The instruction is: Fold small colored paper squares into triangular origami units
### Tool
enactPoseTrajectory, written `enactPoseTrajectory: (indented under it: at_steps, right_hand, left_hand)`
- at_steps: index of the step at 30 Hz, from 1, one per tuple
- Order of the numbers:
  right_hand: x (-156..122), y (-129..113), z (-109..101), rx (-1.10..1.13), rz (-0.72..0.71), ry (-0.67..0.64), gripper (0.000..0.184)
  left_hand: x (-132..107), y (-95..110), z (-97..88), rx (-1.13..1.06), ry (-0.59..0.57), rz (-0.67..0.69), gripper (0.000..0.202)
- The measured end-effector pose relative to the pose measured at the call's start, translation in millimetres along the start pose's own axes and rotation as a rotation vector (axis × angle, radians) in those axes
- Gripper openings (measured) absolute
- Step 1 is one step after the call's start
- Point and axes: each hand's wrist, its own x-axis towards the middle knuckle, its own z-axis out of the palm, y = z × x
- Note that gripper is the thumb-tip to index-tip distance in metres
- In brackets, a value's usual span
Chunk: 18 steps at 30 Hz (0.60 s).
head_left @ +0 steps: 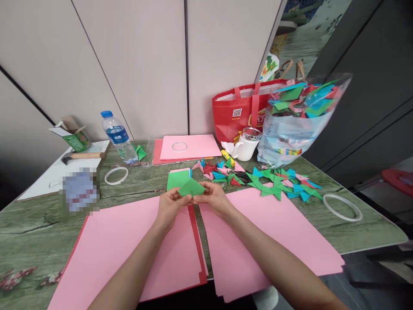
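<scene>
Between my left hand [170,206] and my right hand [215,197] is a folded piece of green paper [191,187], its top edge coming to a point. Both thumbs press its lower edge near the middle, and the fingers lie behind it. Just behind it on the table rests a small stack of square paper [177,178], green on top with pink and blue edges showing. Under my forearms lie large pink sheets on the left [129,241] and more pink sheets on the right [277,232].
Folded paper pieces [222,170] and joined paper rings [274,185] lie at the right. Behind stand a white mug [244,148], a red bag [230,114] and a plastic bag of folded pieces [290,133]. A water bottle [120,137], hammer [84,156] and white ring [116,175] are left.
</scene>
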Motion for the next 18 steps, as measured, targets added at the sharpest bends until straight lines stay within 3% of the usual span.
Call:
enactPoseTrajectory:
  at_steps: [13, 18]
  right_hand:
    - [4.2, 4.9, -1.8, -0.054, -0.07, 0.011, 0.036]
    - [4.7, 5.2, -2.3, -0.097, -0.083, 0.007, 0.031]
  left_hand:
    - [2.7, -0.6, -3.4, 0.034, -0.058, -0.038, 0.029]
    - [2.6, 0.4, -2.7, 0.1, 0.024, 0.006, 0.027]
